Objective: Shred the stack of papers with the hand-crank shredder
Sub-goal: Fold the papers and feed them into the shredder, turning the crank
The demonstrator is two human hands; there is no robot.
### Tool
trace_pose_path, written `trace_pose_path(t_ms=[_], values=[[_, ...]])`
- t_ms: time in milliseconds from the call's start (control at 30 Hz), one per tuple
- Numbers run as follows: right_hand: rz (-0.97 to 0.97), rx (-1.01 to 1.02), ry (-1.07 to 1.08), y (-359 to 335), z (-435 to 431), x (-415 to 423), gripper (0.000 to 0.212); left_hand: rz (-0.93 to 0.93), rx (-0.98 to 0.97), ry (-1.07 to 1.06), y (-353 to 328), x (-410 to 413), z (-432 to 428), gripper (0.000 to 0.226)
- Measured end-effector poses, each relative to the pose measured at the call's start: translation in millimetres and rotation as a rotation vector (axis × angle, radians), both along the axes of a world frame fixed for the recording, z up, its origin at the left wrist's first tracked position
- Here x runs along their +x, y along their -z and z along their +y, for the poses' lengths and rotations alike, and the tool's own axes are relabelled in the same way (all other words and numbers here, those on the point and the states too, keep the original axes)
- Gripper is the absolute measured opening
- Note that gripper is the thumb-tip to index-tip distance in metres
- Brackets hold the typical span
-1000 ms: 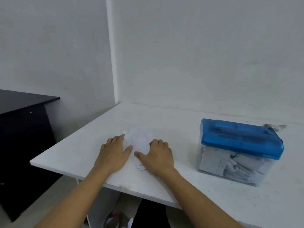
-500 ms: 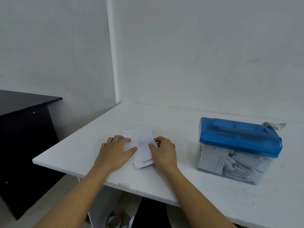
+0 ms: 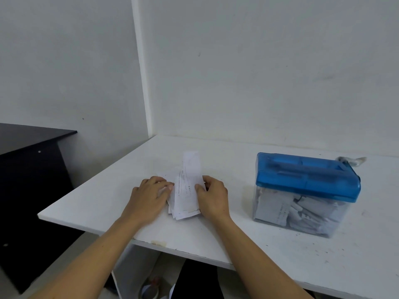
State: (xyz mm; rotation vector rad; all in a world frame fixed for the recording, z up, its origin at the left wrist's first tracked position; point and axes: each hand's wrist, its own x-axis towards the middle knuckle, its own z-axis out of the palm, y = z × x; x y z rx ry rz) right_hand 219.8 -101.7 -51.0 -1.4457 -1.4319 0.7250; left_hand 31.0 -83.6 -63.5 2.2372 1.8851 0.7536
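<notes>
A small stack of white paper slips (image 3: pixel 185 198) lies on the white table (image 3: pixel 237 240), between my two hands. My left hand (image 3: pixel 149 196) rests on the stack's left edge, fingers lying over the slips. My right hand (image 3: pixel 212 197) pinches the top slip at its right edge; that slip stands lifted, its far end curling up. The hand-crank shredder (image 3: pixel 306 180) stands to the right, a blue lid on a clear bin that holds paper shreds. Its grey crank (image 3: pixel 352 161) sticks out at the far right corner of the lid.
A black desk (image 3: pixel 28 160) stands to the left, lower than the table. White walls meet in a corner behind the table. The table's front edge runs just below my wrists, and a shoe shows on the floor under it.
Both hands have drawn the slips together into a narrower stack. My right hand has gone from lying flat on the paper to pinching the top slip and raising its far end.
</notes>
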Motion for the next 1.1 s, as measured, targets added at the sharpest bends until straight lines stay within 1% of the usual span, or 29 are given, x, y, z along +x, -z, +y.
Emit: trace_pose_path(t_ms=[67,100,167,200,333,400,467,500,600,667,733,800,867,933,1000,1100], values=[[0.014,0.0,-0.018,-2.0,-1.5,-1.9,0.029,-0.175,0.018,0.021,-5.6,4.0,-5.0,0.038],[0.019,0.006,-0.028,-2.3,-1.8,-3.4,0.031,-0.289,-0.002,0.03,-9.6,5.9,-8.1,0.035],[0.044,0.028,-0.021,-4.6,-1.5,-4.3,0.031,-0.51,-0.064,0.063,-21.4,11.6,-9.6,0.019],[0.062,0.037,-0.012,-5.7,-1.1,-4.4,0.03,-0.582,-0.092,0.07,-27.3,13.9,-8.9,0.015],[0.195,0.053,-0.052,-15.1,-2.0,-0.6,0.023,-0.781,-0.174,0.074,-48.5,20.9,-8.9,0.003],[0.287,0.055,-0.101,-26.1,-7.2,0.3,0.024,-0.844,-0.172,0.092,-61.6,24.6,-11.6,0.011],[0.329,0.077,-0.109,-40.0,-12.7,5.3,0.026,-0.845,-0.157,0.109,-74.9,33.1,-14.6,0.02],[0.326,0.1,-0.103,-48.7,-15.1,8.0,0.027,-0.812,-0.151,0.128,-81.7,38.0,-15.9,0.023],[0.239,0.21,-0.088,-78.9,-22.9,22.6,0.022,-0.732,-0.116,0.253,-104.0,61.5,-21.9,0.032],[0.189,0.262,-0.076,-98.4,-29.4,33.5,0.019,-0.734,-0.075,0.302,-118.8,79.9,-27.0,0.036],[0.17,0.298,-0.06,-113.1,-35.9,43.7,0.021,-0.738,-0.028,0.349,-132.5,96.2,-31.9,0.038],[0.151,0.335,-0.047,-124.1,-43.6,57.6,0.024,-0.726,0.006,0.411,-142.7,114.7,-34.3,0.038],[0.144,0.351,-0.028,-132.9,-50.6,75.6,0.023,-0.697,0.019,0.478,-150.6,134.8,-37.4,0.034],[0.144,0.341,-0.005,-139.6,-56.6,99.6,0.02,-0.647,0.018,0.542,-156.3,157.6,-39.6,0.026],[0.129,0.302,-0.004,-146.6,-61.6,120.9,0.02,-0.611,0.027,0.575,-160.6,175.1,-38.7,0.024],[-0.001,0.233,0.001,-154.5,-69.3,156.9,0.03,-0.641,0.013,0.591,-165.0,204.0,-34.8,0.023]])
